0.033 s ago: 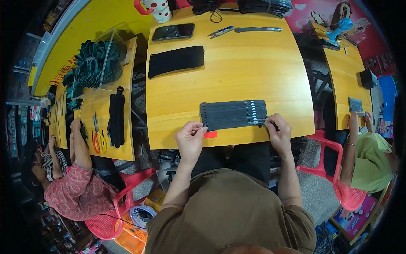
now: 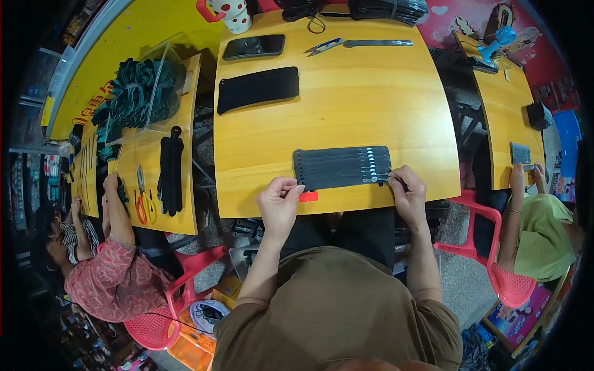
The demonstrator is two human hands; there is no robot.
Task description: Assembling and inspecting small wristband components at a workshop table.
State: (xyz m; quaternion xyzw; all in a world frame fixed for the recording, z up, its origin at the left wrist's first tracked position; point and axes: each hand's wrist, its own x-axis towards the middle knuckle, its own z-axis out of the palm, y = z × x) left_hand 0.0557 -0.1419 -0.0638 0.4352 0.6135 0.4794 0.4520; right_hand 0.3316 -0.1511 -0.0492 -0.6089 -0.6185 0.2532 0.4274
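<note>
Near the table's front edge lies a flat row of dark straps (image 2: 328, 168), side by side, with rounded left ends and white marks toward the right. My left hand (image 2: 278, 203) is closed, thumb and forefinger pinched at the lower left end of the nearest strap. Beside those fingertips a small red piece (image 2: 307, 196) shows on the table. At the row's lower right corner my right hand (image 2: 408, 190) is closed in a pinch. Something small and dark shows between its fingers, too hidden to name.
Farther back on the table (image 2: 371, 93) lie a black strap bundle (image 2: 258, 90), a phone (image 2: 253, 47), blue thread snips (image 2: 323, 46) and a single strap (image 2: 377, 43). A spotted mug (image 2: 236, 17) stands behind. People work at side tables, left and right, with red chairs (image 2: 476, 232).
</note>
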